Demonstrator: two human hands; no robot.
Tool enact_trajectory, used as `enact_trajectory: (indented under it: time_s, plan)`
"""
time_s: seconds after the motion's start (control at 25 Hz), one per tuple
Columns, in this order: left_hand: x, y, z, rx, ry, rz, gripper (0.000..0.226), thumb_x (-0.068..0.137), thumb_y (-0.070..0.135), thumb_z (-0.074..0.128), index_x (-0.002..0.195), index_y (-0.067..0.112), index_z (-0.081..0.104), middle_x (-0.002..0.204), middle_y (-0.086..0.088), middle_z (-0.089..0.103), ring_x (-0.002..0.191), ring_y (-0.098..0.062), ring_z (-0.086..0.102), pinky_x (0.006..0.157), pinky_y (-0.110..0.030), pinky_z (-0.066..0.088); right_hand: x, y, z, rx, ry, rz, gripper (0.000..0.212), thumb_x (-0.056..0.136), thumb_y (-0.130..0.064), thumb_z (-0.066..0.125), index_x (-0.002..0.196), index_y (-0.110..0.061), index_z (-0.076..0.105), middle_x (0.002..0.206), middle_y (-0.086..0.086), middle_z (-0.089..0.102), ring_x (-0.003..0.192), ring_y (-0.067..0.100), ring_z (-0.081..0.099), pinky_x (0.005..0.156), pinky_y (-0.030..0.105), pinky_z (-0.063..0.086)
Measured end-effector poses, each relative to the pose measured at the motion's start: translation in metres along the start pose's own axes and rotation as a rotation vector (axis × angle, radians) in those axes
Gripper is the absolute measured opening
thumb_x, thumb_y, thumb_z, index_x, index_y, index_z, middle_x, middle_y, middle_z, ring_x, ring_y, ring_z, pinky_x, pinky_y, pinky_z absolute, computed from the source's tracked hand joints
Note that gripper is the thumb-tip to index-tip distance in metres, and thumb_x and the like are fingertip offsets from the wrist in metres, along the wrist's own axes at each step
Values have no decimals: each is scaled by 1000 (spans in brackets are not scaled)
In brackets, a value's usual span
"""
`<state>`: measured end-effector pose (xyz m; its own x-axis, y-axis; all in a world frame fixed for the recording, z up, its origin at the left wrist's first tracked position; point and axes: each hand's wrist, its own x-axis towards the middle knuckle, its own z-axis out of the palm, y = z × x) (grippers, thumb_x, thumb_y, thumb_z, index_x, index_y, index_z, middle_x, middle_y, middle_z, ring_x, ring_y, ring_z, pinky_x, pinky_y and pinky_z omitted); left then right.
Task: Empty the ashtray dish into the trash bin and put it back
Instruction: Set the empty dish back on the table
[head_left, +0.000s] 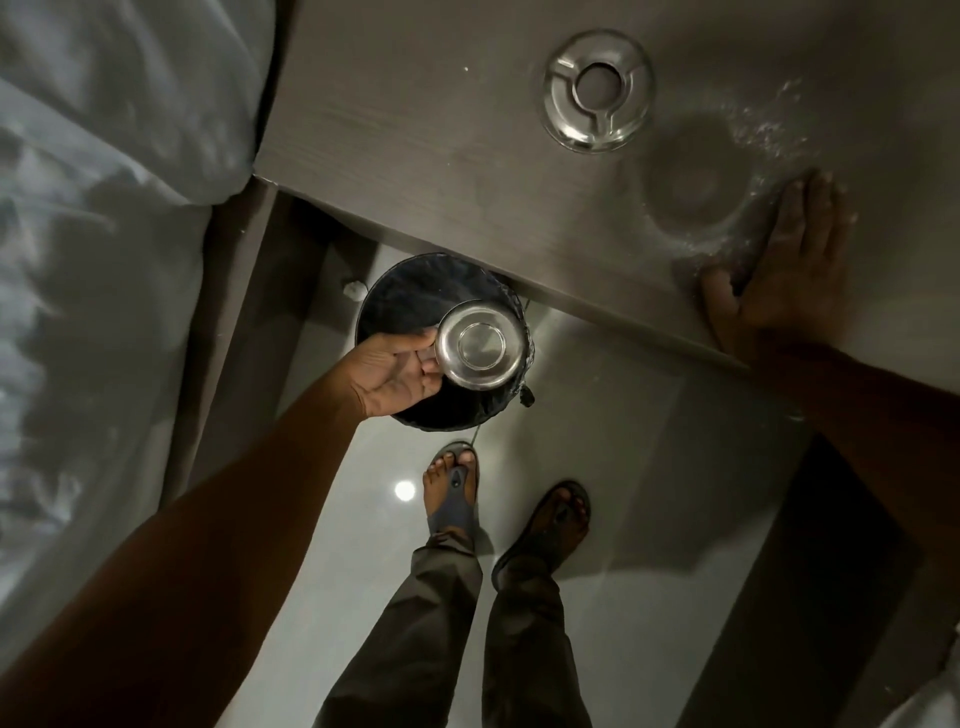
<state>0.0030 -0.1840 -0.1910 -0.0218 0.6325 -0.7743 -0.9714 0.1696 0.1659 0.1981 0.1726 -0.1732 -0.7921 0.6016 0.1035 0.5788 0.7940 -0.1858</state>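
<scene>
Dumping is the step in hand: left hand (397, 371) pinches the dish (477, 344) by its rim, upturned over the bin (410, 296). Right hand (779, 275) lies flat, holding nothing, on the bench (415, 130). Next, probably: right the dish and return it beside the lid (598, 89).

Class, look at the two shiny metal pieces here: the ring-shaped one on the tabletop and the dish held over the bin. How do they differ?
The ring-shaped lid lies on the table, untouched; the dish is gripped by the left hand above the black trash bin. The lid has an open centre hole and notches; the dish shows a closed, flat round base, turned upside down. Both are round, silvery metal.
</scene>
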Motion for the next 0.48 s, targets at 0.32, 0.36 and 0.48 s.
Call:
enact_trajectory:
  time_s: [0.32, 0.36, 0.48]
  plan:
    - [-36, 33, 160, 1211, 130, 966, 9, 94, 20, 65, 95, 19, 74, 84, -1, 73, 78, -21, 63, 69, -30, 52, 2, -7, -7, 24, -67, 60, 98, 87, -58, 42, 156, 10, 21, 164, 31, 18, 153, 45, 14, 126, 53, 9]
    - [-18, 30, 188, 1464, 141, 1141, 9, 94, 17, 64, 95, 15, 73, 85, -3, 72, 81, -24, 59, 69, -32, 48, 3, -7, -8, 32, -85, 69, 100, 87, -60, 41, 156, 9, 21, 164, 31, 18, 154, 44, 13, 127, 52, 9]
    - [43, 27, 236, 1984, 76, 1236, 12, 91, 8, 61, 95, 7, 72, 84, -10, 70, 86, -33, 58, 74, -43, 48, 7, -9, -10, 38, -112, 92, 105, 84, -65, 39, 156, 8, 21, 165, 30, 17, 154, 43, 13, 127, 51, 8]
